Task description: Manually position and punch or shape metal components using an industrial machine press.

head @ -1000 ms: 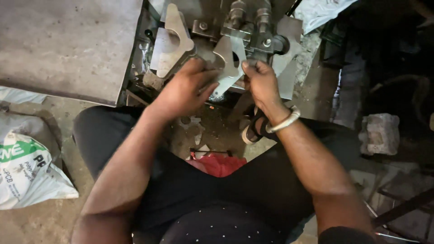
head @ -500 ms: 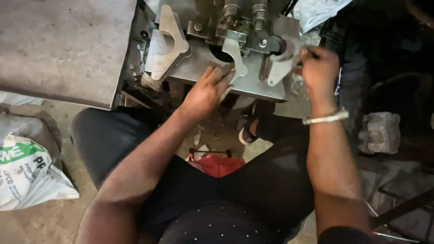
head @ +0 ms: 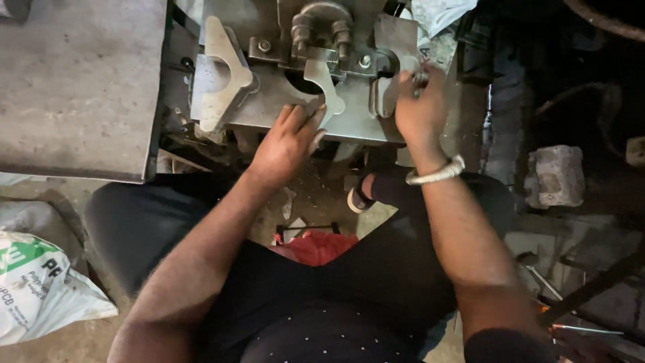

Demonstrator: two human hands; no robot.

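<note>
Two bare hands work at a grey steel press: the left hand (head: 285, 140), fingers together, holds a flat curved metal blank (head: 324, 94) under its tooling (head: 321, 30). The right hand (head: 418, 107) grips a side lever (head: 418, 74), fingers curled. Should the press close now, left fingertips could be crushed.

There are two hands: the left hand (head: 285, 141) and the right hand (head: 420, 111). One shiny bracelet (head: 437, 173) goes around the right wrist. I count three flat cut metal pieces on the machine: a big one (head: 222, 70), a hooked one (head: 326, 91) and a small one (head: 384, 97); there is also one white sack (head: 40, 286), one red cloth (head: 321, 246) and one grey block (head: 556, 176).
</note>
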